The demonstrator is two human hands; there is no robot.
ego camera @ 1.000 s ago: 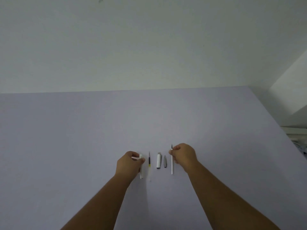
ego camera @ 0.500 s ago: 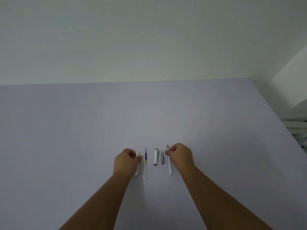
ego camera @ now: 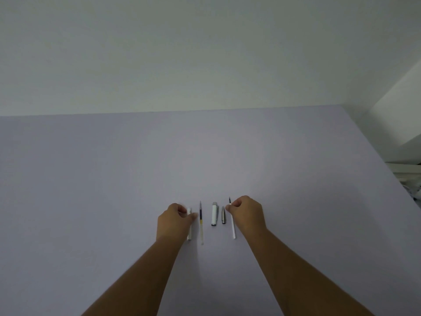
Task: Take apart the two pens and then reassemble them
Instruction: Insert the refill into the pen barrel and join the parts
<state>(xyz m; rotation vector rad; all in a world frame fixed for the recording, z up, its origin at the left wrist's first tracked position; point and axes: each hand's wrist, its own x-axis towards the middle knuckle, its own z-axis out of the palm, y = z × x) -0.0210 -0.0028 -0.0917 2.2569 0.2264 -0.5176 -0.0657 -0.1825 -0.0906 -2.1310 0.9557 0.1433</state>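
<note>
Pen parts lie in a row on the pale lilac table (ego camera: 114, 201). My left hand (ego camera: 174, 221) pinches the top of a white pen barrel (ego camera: 189, 233), which lies mostly under the hand. Beside it rests a thin clear refill (ego camera: 201, 224) with dark and yellow ink. A short white cap (ego camera: 214, 217) with silver ends and a small grey metal piece (ego camera: 223, 218) lie in the middle. My right hand (ego camera: 247, 215) pinches the upper end of a thin white refill (ego camera: 232, 226) with a black tip.
A plain white wall rises behind the table's far edge. The table's right edge runs diagonally, with a white shelf or furniture piece (ego camera: 405, 165) beyond it.
Both hands and the parts sit lower and slightly left in view as the head tilted. The white refill now lies flatter on the table.
</note>
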